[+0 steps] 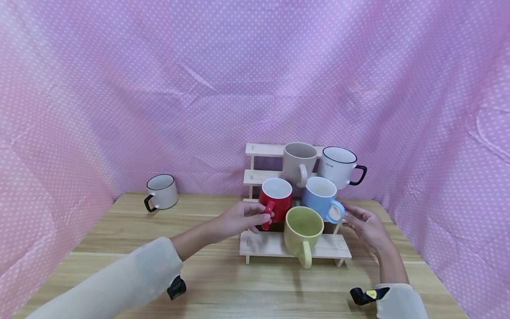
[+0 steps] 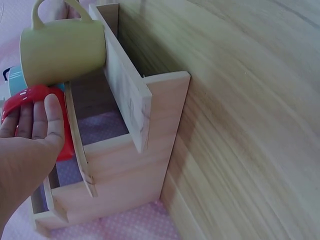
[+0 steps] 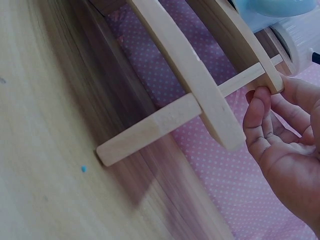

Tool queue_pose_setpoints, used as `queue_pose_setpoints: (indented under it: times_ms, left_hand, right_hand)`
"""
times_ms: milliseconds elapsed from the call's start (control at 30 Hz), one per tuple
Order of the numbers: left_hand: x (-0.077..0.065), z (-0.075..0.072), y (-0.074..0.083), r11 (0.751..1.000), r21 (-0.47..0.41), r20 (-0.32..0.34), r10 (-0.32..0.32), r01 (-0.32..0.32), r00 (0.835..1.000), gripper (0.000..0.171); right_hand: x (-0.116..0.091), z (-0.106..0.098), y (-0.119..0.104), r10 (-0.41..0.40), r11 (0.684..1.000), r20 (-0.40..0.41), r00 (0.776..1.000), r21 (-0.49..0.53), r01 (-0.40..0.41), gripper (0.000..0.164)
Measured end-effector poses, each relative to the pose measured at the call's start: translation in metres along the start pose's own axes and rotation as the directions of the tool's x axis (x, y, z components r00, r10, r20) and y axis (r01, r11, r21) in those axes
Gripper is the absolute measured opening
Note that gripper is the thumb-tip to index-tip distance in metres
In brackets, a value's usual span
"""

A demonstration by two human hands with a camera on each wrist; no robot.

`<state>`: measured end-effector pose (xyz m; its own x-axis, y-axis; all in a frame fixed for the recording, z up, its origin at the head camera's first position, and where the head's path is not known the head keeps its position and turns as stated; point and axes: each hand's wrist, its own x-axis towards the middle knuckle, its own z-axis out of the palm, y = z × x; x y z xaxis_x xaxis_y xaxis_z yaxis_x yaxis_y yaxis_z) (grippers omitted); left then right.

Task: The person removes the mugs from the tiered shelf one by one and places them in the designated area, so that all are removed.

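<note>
My left hand (image 1: 241, 218) holds the red mug (image 1: 281, 207) at its handle side, thumb by the handle; the left wrist view shows several fingers laid along its red wall. The mug is at a middle tier of the pale wooden stepped rack (image 1: 260, 246). With thumb and fingers, my right hand (image 1: 369, 230) pinches the right end of a rack board (image 3: 272, 80). Close by that hand is the light blue mug (image 1: 316, 201), its handle pointing right. A yellow-green mug (image 1: 296, 237) stands on the lowest tier, handle toward me.
Higher on the rack are a grey mug (image 1: 292, 166) and a white mug (image 1: 332, 170) with black rim and handle. Another white black-rimmed mug (image 1: 166, 196) sits at the back left of the wooden table (image 1: 215, 283). Pink dotted cloth (image 1: 199, 110) hangs behind.
</note>
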<state>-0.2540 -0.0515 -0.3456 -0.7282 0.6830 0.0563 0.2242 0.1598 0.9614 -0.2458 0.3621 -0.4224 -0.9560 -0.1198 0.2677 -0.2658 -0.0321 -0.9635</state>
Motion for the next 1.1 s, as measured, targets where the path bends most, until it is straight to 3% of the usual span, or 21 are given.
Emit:
queue_pose_setpoints:
  times_ms: [300,700,900,1100]
  left_hand:
    - [0.006,0.009,-0.006,0.984,-0.177,-0.004,0.000,-0.001,1.000,0.029]
    - [0.019,0.023,-0.016,0.944,-0.329,-0.032,-0.035,0.022,0.999,0.034]
    - [0.021,0.025,-0.015,0.933,-0.360,-0.054,-0.028,0.006,0.998,0.032]
    - [0.020,0.028,-0.012,0.925,-0.379,-0.116,-0.051,0.003,0.992,0.020]
  right_hand:
    - [0.001,0.000,0.001,-0.011,1.000,0.010,1.000,-0.001,0.011,0.028]
    - [-0.001,0.001,0.000,0.002,1.000,-0.001,1.000,0.004,-0.002,0.027]
    - [-0.001,0.003,-0.002,0.022,1.000,-0.014,1.000,-0.018,-0.023,0.026]
    - [-0.001,0.003,-0.002,0.014,1.000,-0.010,1.000,-0.013,-0.015,0.027]
